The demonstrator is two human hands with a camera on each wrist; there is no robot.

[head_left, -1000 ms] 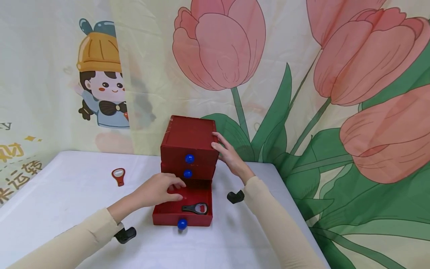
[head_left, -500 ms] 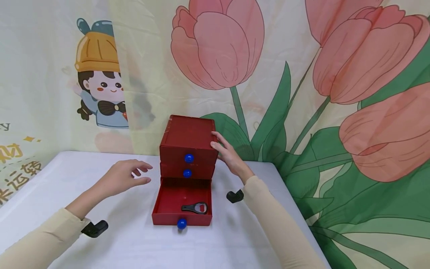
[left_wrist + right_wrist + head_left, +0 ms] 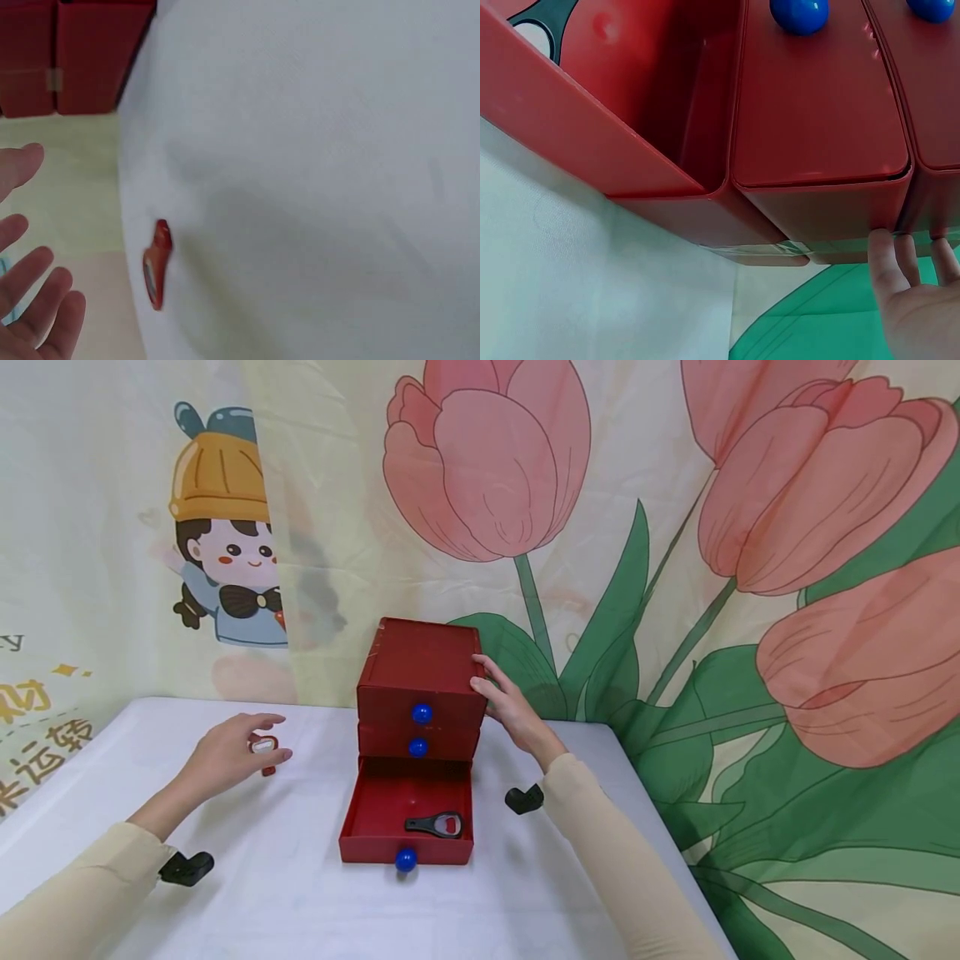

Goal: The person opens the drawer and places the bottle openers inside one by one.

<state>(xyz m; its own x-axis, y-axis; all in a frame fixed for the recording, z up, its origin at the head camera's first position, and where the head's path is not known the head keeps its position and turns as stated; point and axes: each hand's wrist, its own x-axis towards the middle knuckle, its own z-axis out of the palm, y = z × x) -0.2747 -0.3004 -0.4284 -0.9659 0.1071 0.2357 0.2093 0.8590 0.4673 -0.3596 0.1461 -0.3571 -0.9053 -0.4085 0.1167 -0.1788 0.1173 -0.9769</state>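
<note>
My left hand (image 3: 225, 752) hovers over the table at the left, thumb and fingers spread apart. A red bottle opener (image 3: 157, 262) lies on the white cloth just beyond it; in the head view the hand partly covers this opener (image 3: 264, 746). In the middle stands a red cabinet (image 3: 423, 656) of three stacked drawers with blue knobs. Its bottom drawer (image 3: 375, 852) is pulled out and holds a black bottle opener (image 3: 435, 824). My right hand (image 3: 517, 706) rests against the cabinet's right side, fingertips (image 3: 881, 244) touching the upper drawer units.
A white cloth covers the table (image 3: 300, 893). Behind it hangs a curtain (image 3: 337, 527) printed with tulips and a cartoon figure, close behind the cabinet. Black wrist cameras (image 3: 186, 868) sit on both sleeves.
My left hand has withdrawn from above the pulled-out drawer and moved left to the red bottle opener. The right hand has stayed on the cabinet; the black bottle opener has not moved.
</note>
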